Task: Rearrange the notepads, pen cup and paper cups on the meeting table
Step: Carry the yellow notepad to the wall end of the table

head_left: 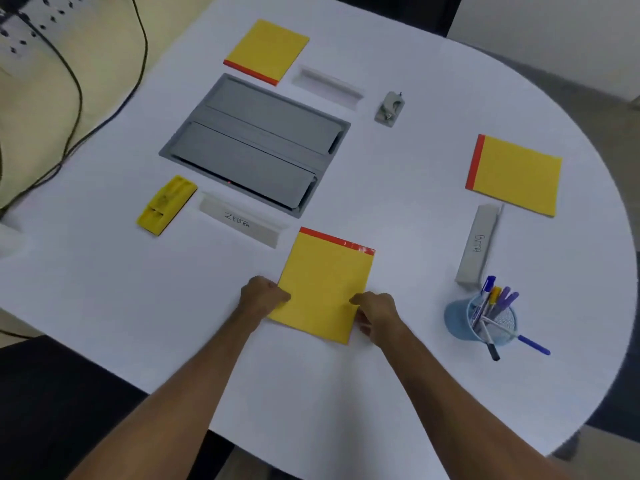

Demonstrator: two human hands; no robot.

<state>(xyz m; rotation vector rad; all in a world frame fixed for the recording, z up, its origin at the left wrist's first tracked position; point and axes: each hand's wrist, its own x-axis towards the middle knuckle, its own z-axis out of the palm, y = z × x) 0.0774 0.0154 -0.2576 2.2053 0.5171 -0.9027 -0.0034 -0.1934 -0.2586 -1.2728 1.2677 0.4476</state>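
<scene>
Nearest, lying flat on the white table: yellow notepad with a red binding strip along its far edge, held at both near corners. Left hand curled over the left near corner, thumb on top of the cover, remaining fingers tucked out of sight beneath or behind the knuckles. Right hand pinching the right near edge, thumb above, fingers partly hidden under the pad. Each grip pressed onto the pad rather than spread.

To the right, blue mesh pen cup standing upright, markers leaning out of it, two poking past the rim toward the table edge. Just beyond it, white name tent with handwriting too blurred to read surely. Further right, second notepad, red strip on its left side. Far side, third notepad, red strip toward the viewer.

Centre: grey recessed cable box, lids closed. Beside it, name tent marked ZEBRA, another blank-looking tent, yellow holder and a small grey object, hard to identify. Upper left, black cables running out of frame.
</scene>
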